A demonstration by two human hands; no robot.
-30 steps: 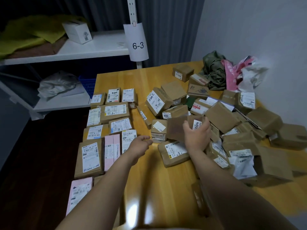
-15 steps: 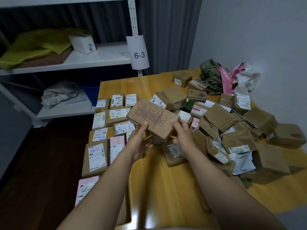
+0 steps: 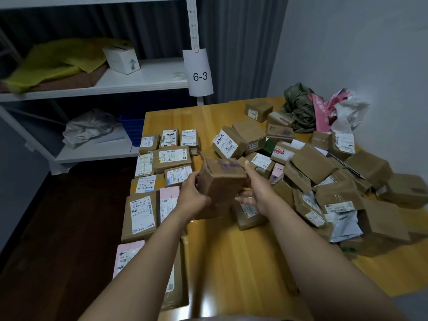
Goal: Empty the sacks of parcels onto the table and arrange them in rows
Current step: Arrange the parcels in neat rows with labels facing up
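Holding brown box (image 3: 220,181) above the table (image 3: 231,262) | rows (image 3: 162,163) label-up at left | left hand (image 3: 192,198) wraps its left side | right hand (image 3: 257,195) clamps the other | advice: find its label (none showing), lay it face-up, square beside rows | pile (image 3: 324,172) right

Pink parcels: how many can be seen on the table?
3. One pink parcel lies in the rows beside the left hand; another sits nearest the camera, at the rows' left; a third pokes from the loose pile. More may be buried there.
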